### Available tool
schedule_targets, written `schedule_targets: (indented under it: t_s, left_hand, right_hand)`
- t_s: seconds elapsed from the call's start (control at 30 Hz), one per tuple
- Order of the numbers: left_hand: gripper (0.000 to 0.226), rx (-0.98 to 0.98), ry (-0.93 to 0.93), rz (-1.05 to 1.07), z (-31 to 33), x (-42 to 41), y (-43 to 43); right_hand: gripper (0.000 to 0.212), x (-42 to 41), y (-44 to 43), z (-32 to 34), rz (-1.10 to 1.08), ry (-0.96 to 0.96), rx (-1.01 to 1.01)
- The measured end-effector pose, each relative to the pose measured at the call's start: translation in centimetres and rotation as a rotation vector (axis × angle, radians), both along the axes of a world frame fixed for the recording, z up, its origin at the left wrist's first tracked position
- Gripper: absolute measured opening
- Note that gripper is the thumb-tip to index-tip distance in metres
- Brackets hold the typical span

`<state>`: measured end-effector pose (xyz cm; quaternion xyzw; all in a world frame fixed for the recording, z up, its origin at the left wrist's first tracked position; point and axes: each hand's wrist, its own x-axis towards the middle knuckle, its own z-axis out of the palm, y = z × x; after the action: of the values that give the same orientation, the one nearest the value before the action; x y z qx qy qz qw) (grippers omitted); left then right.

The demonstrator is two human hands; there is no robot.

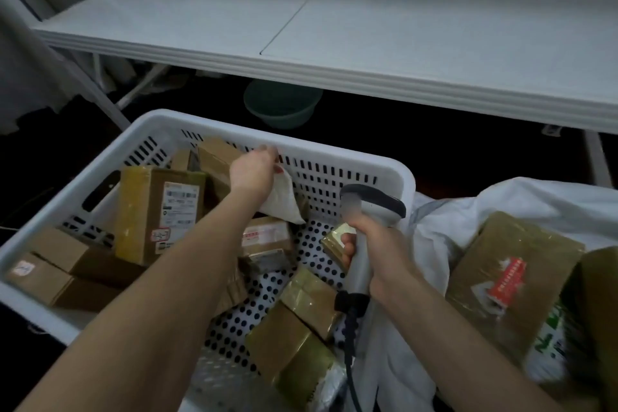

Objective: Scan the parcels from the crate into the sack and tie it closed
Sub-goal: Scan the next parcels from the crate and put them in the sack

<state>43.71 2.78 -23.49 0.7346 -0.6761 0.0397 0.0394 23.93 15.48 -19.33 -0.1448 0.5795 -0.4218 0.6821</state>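
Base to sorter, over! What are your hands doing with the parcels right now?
Left hand pinches white pouch parcel in crate. Right hand grips scanner. Sack open at right, taped box inside. Nothing in the way.

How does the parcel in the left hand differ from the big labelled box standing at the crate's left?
The pouch is white and soft; the box is stiff brown cardboard with yellowish tape. The left hand grips the pouch; the box stands untouched. The box shows a printed label; the pouch shows none. Both are inside the crate.
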Motion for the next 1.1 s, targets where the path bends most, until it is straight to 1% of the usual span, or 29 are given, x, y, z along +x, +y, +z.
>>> schedule_targets:
  t_s: [0.03,0.07,0.17,0.2,0.27,0.33,0.4,0.5,0.6,0.67,0.7,0.8,0.87,0.9,0.93,0.97,1.0,1.07,1.1]
  left_hand:
    - [0.013,-0.003,0.013,-0.011,0.1,0.3,0.8]
    - [0.011,-0.033,0.070,-0.016,0.4,0.6,1.7]
    - [0.008,-0.207,0.424,-0.001,3.1,0.6,4.5]
    - [0.005,-0.226,0.536,0.008,4.5,0.4,5.4]
    - [0.008,-0.221,0.737,-0.006,7.6,-0.4,7.6]
    - [0.012,-0.232,0.883,-0.062,11.0,-1.5,10.2]
    - [0.012,-0.255,1.010,-0.154,14.5,-3.2,13.3]
    - [0.008,-0.267,1.278,-0.244,18.6,-6.1,18.0]
    - [0.005,-0.225,1.463,-0.308,20.4,-9.2,21.9]
    - [0.007,-0.160,1.525,-0.335,20.5,-11.0,24.0]
    - [0.009,-0.126,1.545,-0.355,20.3,-11.7,24.8]
    - [0.006,0.011,1.673,-0.372,19.4,-13.7,27.7]
    - [0.025,0.059,1.736,-0.274,18.8,-14.7,28.9]
    - [0.027,0.066,1.727,-0.201,18.7,-15.0,29.2]
    - [0.023,0.087,1.705,-0.138,18.5,-15.3,29.5]
    - [0.017,0.139,1.650,-0.101,18.5,-15.5,29.6]
    - [0.017,0.224,1.574,-0.094,18.5,-15.7,29.7]
    - [0.027,0.373,1.407,-0.097,18.3,-16.2,29.4]
    - [0.029,0.422,1.357,-0.082,18.3,-16.5,29.2]
  right_hand:
    - [0.011,0.0,0.3,0.4,0.014,-0.002,-0.001]
    - [0.012,0.0,0.7,0.9,0.026,-0.005,-0.003]
    - [0.013,-0.6,2.4,2.6,0.032,-0.022,-0.035]
    - [0.013,-0.9,3.1,3.3,0.025,-0.034,-0.046]
    - [0.015,-1.9,4.8,4.9,0.002,-0.059,-0.067]
    - [0.017,-3.4,6.6,6.4,-0.061,-0.081,-0.105]
    - [0.020,-5.5,8.4,7.8,-0.158,-0.099,-0.144]
    - [0.021,-9.1,11.1,10.0,-0.266,-0.139,-0.173]
    - [0.027,-12.1,14.2,11.6,-0.207,-0.147,-0.167]
    - [0.040,-13.5,16.1,11.6,-0.166,-0.096,-0.164]
    - [0.043,-14.1,17.0,11.5,-0.159,-0.075,-0.151]
    - [0.033,-15.5,19.1,11.2,-0.190,-0.014,-0.114]
    - [0.029,-16.5,20.0,11.2,-0.253,0.108,-0.120]
    - [0.028,-17.1,20.5,11.2,-0.287,0.180,-0.142]
    - [0.028,-17.6,21.0,11.5,-0.309,0.229,-0.173]
    - [0.027,-18.1,21.4,11.6,-0.319,0.263,-0.202]
    - [0.027,-18.6,21.8,11.7,-0.317,0.287,-0.228]
    - [0.022,-19.3,22.7,11.8,-0.292,0.331,-0.275]
    - [0.019,-19.5,23.2,11.9,-0.273,0.348,-0.296]
